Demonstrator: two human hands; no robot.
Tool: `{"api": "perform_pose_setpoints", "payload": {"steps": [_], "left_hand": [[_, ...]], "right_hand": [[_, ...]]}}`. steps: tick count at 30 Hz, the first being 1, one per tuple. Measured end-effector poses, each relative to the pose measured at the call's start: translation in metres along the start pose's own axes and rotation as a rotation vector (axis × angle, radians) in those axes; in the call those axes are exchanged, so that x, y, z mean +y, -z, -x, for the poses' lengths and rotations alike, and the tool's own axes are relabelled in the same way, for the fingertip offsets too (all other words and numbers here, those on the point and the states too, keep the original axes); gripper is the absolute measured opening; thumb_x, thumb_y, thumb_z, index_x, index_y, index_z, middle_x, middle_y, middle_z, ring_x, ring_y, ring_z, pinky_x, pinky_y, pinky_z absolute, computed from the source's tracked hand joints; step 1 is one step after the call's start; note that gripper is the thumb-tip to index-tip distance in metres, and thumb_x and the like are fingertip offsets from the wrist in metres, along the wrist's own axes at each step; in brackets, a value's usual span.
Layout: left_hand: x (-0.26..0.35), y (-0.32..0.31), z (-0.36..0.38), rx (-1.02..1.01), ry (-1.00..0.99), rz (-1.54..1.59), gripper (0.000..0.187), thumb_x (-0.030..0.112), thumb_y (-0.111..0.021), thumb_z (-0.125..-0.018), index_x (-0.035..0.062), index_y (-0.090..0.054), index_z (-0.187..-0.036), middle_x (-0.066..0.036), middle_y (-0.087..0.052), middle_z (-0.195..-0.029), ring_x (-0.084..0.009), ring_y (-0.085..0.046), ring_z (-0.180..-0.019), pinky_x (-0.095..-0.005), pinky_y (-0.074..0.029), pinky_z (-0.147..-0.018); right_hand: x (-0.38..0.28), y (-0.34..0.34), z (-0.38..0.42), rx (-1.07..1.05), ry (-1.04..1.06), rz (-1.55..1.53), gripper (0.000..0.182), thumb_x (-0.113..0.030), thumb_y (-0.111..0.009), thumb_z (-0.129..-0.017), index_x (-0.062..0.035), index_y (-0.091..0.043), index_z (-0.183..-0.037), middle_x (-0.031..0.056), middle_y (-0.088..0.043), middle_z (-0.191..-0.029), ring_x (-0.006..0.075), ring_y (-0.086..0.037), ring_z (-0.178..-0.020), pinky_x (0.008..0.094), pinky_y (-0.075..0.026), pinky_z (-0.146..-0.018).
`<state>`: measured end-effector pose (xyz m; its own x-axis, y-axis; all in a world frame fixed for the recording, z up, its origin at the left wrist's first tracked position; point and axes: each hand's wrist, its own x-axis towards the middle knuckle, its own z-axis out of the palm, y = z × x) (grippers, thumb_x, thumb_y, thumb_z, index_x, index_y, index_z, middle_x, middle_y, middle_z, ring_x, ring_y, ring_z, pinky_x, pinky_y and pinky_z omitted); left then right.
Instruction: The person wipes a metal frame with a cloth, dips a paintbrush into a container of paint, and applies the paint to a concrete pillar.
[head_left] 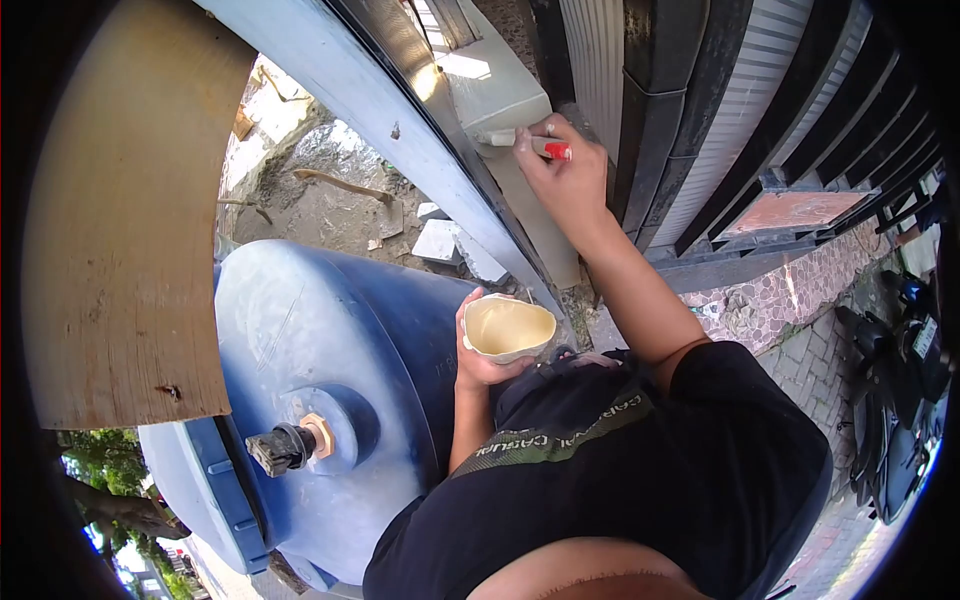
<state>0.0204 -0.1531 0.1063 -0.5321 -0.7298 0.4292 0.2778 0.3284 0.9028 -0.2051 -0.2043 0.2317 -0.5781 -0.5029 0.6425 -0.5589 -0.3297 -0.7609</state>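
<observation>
My right hand [572, 172] is closed around the handle of a paintbrush [497, 137], which has a red part near its end. The bristles point left and lie against a pale grey wall surface [505, 85]. Lower down, close to my body, my left hand [472, 362] is wrapped round a cream-coloured cup [512, 352] with an uneven rim. Its open top faces up, and the inside looks coated in pale cream. Most of the fingers of my left hand are hidden behind the cup.
A large blue water tank [290, 300] stands on my left, below a plywood sheet [130, 220]. A white beam [350, 100] slants past the wall. Dark metal slats [665, 90] rise on the right. Broken blocks [437, 242] lie on the ground, and a motorcycle [895, 400] is parked far right.
</observation>
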Motion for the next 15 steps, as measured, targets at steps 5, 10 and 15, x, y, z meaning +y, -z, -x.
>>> {"api": "perform_pose_setpoints", "payload": {"steps": [5,10,15], "left_hand": [[0.004,-0.001,0.001,-0.002,-0.027,0.03,0.11,0.015,-0.088,-0.052,-0.0024,-0.02,-0.136,-0.017,-0.054,-0.118,-0.0272,-0.058,-0.106,-0.0389,-0.045,-0.093],[0.005,0.006,0.005,0.027,-0.042,-0.018,0.11,0.016,-0.088,-0.051,-0.0022,-0.021,-0.137,-0.016,-0.056,-0.117,-0.0259,-0.058,-0.106,-0.0387,-0.044,-0.095],[0.0,0.014,0.009,0.041,-0.041,-0.075,0.112,0.016,-0.089,-0.049,-0.0018,-0.022,-0.137,-0.012,-0.056,-0.116,-0.0226,-0.058,-0.106,-0.0365,-0.043,-0.095]], "right_hand": [[-0.024,-0.003,-0.038,0.079,-0.051,-0.074,0.017,-0.015,-0.069,-0.078,-0.0031,-0.057,-0.076,0.0138,-0.059,-0.06,0.0217,-0.059,-0.047,0.0287,-0.044,-0.046],[-0.015,0.002,-0.029,0.152,0.286,-0.182,0.013,-0.008,-0.069,-0.077,-0.0016,-0.059,-0.082,0.0129,-0.064,-0.07,0.023,-0.063,-0.057,0.0274,-0.048,-0.053],[0.051,0.0,0.035,0.062,0.472,0.043,0.02,0.0,-0.069,-0.072,0.0009,-0.056,-0.088,0.0167,-0.063,-0.073,0.0296,-0.063,-0.062,0.0314,-0.05,-0.056]]}}
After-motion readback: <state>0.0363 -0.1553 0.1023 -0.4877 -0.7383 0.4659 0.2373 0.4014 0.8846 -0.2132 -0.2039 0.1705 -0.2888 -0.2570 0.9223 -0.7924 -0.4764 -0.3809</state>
